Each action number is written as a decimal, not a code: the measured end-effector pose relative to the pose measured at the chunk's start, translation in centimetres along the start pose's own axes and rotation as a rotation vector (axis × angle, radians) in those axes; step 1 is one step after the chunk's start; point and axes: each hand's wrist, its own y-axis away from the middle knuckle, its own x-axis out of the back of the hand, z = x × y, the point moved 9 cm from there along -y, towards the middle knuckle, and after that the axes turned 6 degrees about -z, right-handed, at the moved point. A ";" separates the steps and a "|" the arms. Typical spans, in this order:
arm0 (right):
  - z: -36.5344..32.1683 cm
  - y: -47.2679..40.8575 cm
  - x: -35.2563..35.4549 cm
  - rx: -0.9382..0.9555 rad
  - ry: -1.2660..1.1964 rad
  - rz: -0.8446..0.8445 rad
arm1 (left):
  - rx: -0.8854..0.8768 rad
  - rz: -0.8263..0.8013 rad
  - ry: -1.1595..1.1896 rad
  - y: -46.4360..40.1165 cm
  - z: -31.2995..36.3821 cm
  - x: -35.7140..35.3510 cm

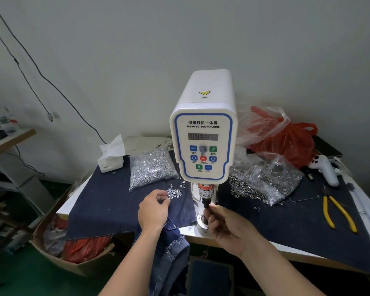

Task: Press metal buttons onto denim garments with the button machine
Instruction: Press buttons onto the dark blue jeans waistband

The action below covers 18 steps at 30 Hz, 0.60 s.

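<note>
Two hands were held out over the front edge of the counter (pixel 320 256), one on each side of the button machine (pixel 203 133). The left hand (pixel 153 211) was curled over a small heap of loose silver buttons (pixel 174 192), its fingertips touching or pinching them; which could not be told. The right hand (pixel 226 226) was raised to the black punch (pixel 206 202) under the machine's head, with the thumb and fingers pinched together just below it; whether a button was held between them could not be told. A denim garment (pixel 171 251) was draped off the front edge between the two forearms, below the machine's base. A dark denim cloth (pixel 107 199) was spread across the left half of the counter, with a clear bag of silver buttons (pixel 152 167) on it just behind the loose heap. A second bag of small metal rings (pixel 265 184) lay to the right of the machine, and yellow-handled pliers (pixel 338 212) were seen near the right edge.
</note>
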 end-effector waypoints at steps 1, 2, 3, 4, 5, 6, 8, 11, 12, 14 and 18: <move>0.1 0.0 -0.1 -0.004 -0.017 -0.011 | -0.003 -0.010 0.028 0.0 0.0 0.1; 0.2 0.0 -0.1 -0.009 -0.032 -0.022 | -0.007 -0.021 0.061 0.1 0.0 0.1; 0.3 0.0 -0.1 -0.012 -0.043 -0.028 | -0.014 -0.032 0.094 0.1 -0.1 0.1; 0.3 0.0 0.0 -0.014 -0.048 -0.031 | -0.023 -0.041 0.125 0.2 -0.1 0.2; 0.3 0.0 0.1 -0.014 -0.048 -0.033 | -0.035 -0.051 0.150 0.4 -0.1 0.2; 0.3 0.0 0.2 -0.012 -0.044 -0.036 | -0.047 -0.063 0.175 0.6 -0.1 0.2; 0.1 0.0 0.4 -0.004 -0.014 -0.056 | -0.071 -0.104 0.235 1.0 0.1 -0.1; -0.6 0.0 0.8 -0.001 0.087 -0.081 | -0.101 -0.182 0.310 2.4 1.2 -1.1; -0.9 -0.1 1.2 -0.002 0.118 -0.075 | -0.118 -0.209 0.324 3.0 1.7 -1.6; -1.7 -0.2 2.0 0.001 0.173 -0.060 | -0.148 -0.259 0.364 4.3 2.8 -2.7; -4.3 -0.1 4.3 0.071 0.205 -0.002 | -0.182 -0.356 0.441 6.1 4.8 -4.5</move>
